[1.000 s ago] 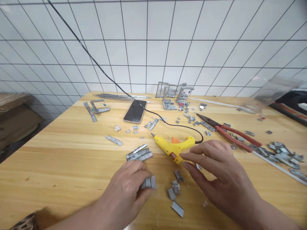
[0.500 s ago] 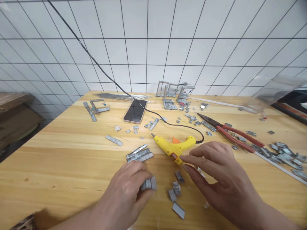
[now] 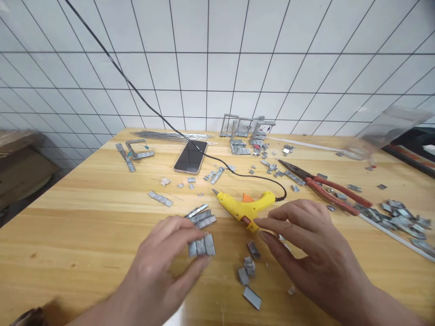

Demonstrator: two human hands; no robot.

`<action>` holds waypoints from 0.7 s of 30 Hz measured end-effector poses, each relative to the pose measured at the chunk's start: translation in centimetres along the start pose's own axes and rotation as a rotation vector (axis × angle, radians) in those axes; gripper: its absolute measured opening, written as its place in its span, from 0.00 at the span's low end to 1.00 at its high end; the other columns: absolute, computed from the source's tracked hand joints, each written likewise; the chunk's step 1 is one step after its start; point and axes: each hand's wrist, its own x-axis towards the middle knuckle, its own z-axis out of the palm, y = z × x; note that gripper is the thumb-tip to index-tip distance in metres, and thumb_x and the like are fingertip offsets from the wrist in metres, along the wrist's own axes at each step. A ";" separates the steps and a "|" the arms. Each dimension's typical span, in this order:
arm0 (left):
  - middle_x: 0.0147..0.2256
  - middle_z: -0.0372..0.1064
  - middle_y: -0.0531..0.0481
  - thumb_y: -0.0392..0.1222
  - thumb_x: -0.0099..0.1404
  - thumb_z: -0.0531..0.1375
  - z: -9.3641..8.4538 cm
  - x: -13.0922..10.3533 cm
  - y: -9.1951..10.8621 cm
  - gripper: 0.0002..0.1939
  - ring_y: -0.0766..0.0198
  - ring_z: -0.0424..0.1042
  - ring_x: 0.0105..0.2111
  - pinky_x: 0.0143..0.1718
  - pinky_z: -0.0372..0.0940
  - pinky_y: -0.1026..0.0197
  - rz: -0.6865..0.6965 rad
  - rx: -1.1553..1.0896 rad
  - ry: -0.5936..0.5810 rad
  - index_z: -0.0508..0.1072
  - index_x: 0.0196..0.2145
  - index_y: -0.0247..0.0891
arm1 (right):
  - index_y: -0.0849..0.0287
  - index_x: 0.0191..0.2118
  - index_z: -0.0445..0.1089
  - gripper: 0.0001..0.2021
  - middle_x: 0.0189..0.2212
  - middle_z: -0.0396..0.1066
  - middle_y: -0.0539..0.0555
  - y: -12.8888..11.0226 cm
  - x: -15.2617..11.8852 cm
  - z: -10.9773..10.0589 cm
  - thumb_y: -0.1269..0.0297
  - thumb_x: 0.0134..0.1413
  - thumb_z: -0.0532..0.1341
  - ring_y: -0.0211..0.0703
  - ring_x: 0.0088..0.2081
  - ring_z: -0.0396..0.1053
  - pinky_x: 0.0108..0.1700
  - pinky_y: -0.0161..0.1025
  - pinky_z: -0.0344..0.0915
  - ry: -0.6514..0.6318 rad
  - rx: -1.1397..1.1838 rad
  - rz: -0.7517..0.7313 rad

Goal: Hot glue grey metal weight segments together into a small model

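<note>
Between the thumb and fingers of my left hand (image 3: 163, 265) is a grey metal strip (image 3: 201, 246) made of joined pieces. Just beyond it lie more long grey strips (image 3: 204, 218). My right hand (image 3: 311, 246) has its thumb and fingers apart, with fingertips at the rear end of a yellow glue gun (image 3: 246, 207), which rests on its side with its nozzle toward the upper left. Several small metal pieces (image 3: 252, 298) lie between my hands. Whether my right fingertips touch the glue gun is hard to tell.
A phone (image 3: 190, 157) lies behind, crossed by a black cable (image 3: 146, 102). Red-handled pliers (image 3: 335, 192) and a heap of metal pieces (image 3: 403, 217) are at the right. Small metal frames (image 3: 238, 131) stand near the tiled wall. A clear container (image 3: 384, 131) is far right.
My left hand has shifted left and slightly up with the strip, which now shows more of its face. My right hand has hardly moved. The view has shifted slightly.
</note>
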 end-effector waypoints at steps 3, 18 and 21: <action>0.37 0.65 0.51 0.30 0.62 0.60 -0.9 0.3 -0.1 0.11 0.66 0.68 0.37 0.37 0.64 0.65 -0.002 0.021 0.050 0.70 0.43 0.38 | 0.59 0.38 0.73 0.07 0.29 0.70 0.53 0.1 -0.1 0.0 0.75 0.56 0.59 0.45 0.33 0.65 0.37 0.46 0.57 -0.006 0.007 0.001; 0.35 0.68 0.47 0.32 0.64 0.56 1.6 -0.4 -0.9 0.08 0.56 0.67 0.35 0.35 0.64 0.54 0.025 0.119 -0.272 0.71 0.41 0.38 | 0.58 0.40 0.72 0.08 0.32 0.71 0.53 0.1 -0.3 0.0 0.75 0.56 0.60 0.43 0.35 0.67 0.40 0.45 0.58 -0.034 0.053 -0.004; 0.37 0.68 0.46 0.31 0.65 0.55 1.7 -0.5 -1.0 0.11 0.56 0.67 0.37 0.37 0.64 0.54 0.049 0.128 -0.265 0.69 0.45 0.38 | 0.57 0.40 0.72 0.07 0.31 0.71 0.52 0.2 -0.3 -0.6 0.72 0.59 0.57 0.40 0.32 0.67 0.35 0.39 0.60 -0.164 0.115 0.064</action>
